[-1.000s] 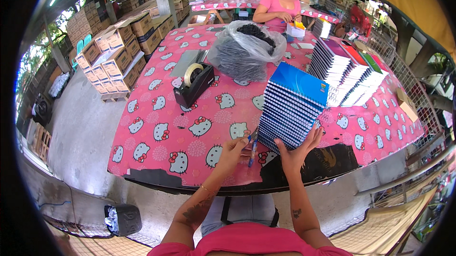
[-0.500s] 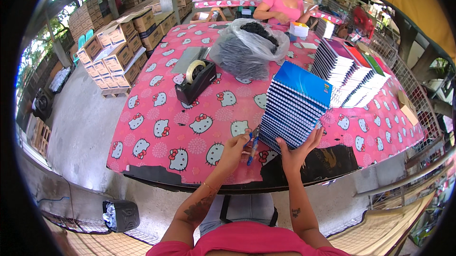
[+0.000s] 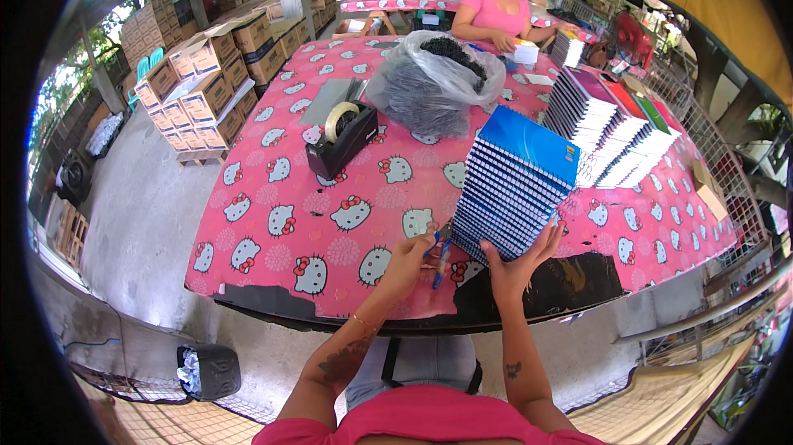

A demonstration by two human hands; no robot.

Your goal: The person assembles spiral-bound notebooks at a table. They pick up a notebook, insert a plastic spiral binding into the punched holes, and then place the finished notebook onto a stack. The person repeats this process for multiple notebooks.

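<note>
Both forearms reach forward over the near edge of the pink-covered counter (image 3: 363, 185), palms angled inward. The left hand (image 3: 408, 262) has its fingers curled around a blue-handled tool (image 3: 444, 253), its tip close to the left side of the notebook stack (image 3: 514, 193). The right hand (image 3: 516, 270) is spread, thumb wide of the fingers, bracing the stack's near right side. The stack stands near the counter's front, its blue cover uppermost. Farther left sits a tape dispenser (image 3: 349, 146); beyond, a filled plastic bag (image 3: 405, 90).
</note>
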